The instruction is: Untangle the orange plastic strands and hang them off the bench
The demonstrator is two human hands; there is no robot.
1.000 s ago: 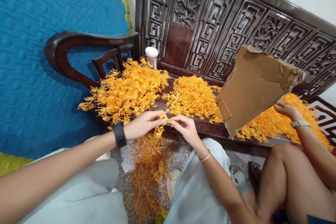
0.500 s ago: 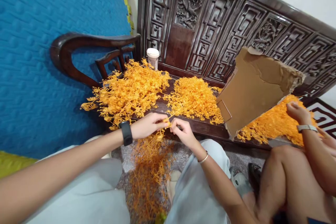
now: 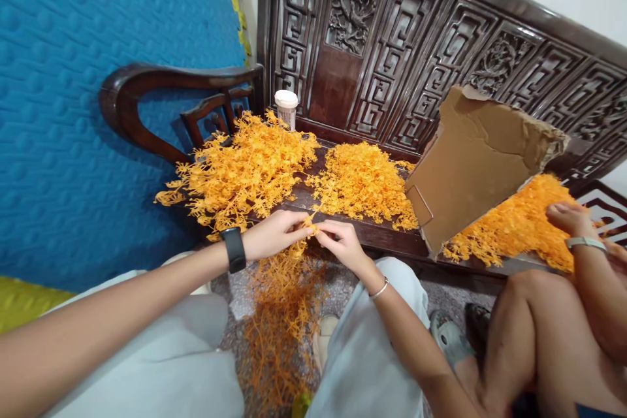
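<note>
A person sits facing a dark carved wooden bench [image 3: 343,235] and works with 2 bare hands at its front edge. The left hand [image 3: 274,233], with a black band on its wrist, and the right hand [image 3: 343,243], with a thin bangle, meet fingertip to fingertip just in front of the bench. Both are pinched nearly closed on 1 small orange plastic sprig [image 3: 309,227], the fingers curled in with only a sliver of gap. The sprig sits between the thumbs, level with the bench edge.

On the bench seat, behind the hands, lie 2 heaps of the same orange pieces: a branchy pile [image 3: 240,170] toward the armrest and a finer pile [image 3: 362,179] beside it. Below the bench edge, on the floor between the person's knees, a mass of bare orange stems [image 3: 281,313] hangs and spreads. A white-lidded cup [image 3: 286,108] stands at the back of the bench.

Further along the bench, a torn cardboard flap [image 3: 470,163] leans over a 3rd orange heap [image 3: 509,225], where another person's hand [image 3: 568,219] rests.

The work in hand looks like pulling small pieces off a branch. Judging by the grip, the next move calls for a firm hold with 1 hand and a short tug or twist with the other, gentle enough not to snap the thin plastic.
</note>
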